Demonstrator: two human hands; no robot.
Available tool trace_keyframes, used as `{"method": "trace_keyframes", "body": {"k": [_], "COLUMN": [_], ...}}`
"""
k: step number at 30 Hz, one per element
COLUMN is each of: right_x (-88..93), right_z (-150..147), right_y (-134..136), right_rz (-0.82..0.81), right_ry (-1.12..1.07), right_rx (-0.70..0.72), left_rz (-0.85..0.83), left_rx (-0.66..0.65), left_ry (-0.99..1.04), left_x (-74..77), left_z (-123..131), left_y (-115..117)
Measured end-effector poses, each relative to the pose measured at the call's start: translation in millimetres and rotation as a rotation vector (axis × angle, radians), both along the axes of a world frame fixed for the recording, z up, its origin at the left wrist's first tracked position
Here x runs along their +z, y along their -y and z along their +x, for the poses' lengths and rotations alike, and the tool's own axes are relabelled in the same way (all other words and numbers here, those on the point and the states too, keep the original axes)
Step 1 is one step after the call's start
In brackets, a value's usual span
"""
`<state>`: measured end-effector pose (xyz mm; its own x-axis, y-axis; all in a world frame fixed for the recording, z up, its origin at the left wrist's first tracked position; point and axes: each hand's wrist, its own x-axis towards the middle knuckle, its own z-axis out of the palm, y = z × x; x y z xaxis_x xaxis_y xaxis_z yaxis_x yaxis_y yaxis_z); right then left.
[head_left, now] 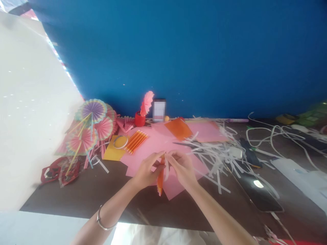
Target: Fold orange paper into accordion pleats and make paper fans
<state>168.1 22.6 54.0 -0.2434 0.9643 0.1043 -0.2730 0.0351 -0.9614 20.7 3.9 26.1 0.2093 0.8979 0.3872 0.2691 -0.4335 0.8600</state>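
Note:
My left hand (147,171) and my right hand (182,167) meet over the middle of the dark table (89,194). Both pinch a narrow folded orange paper piece (160,182) that hangs down between them. A thin white strip (167,170) curls by my right fingertips. Under the hands lie pink paper sheets (158,143). A metal bangle sits on my left wrist.
Paper pinwheel fans on sticks (90,127) pile up at the left. A yellow sheet with a tape ring (120,142) and orange sticks (136,141) lies behind. White paper strips (217,156), a phone (258,190) and white cables (276,136) fill the right. A blue wall stands behind.

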Motion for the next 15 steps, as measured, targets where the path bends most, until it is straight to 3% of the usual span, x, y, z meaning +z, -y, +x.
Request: {"method": "trace_keyframes", "body": {"k": [15], "right_x": [3.1], "right_z": [0.9], "right_y": [0.7], "right_rz": [-0.094], "right_ry": [-0.007], "right_rx": [-0.019], "left_rz": [-0.042], "left_rx": [-0.016], "left_ry": [-0.001], "left_x": [-1.1], "left_z": [0.0], "left_y": [-0.6]}}
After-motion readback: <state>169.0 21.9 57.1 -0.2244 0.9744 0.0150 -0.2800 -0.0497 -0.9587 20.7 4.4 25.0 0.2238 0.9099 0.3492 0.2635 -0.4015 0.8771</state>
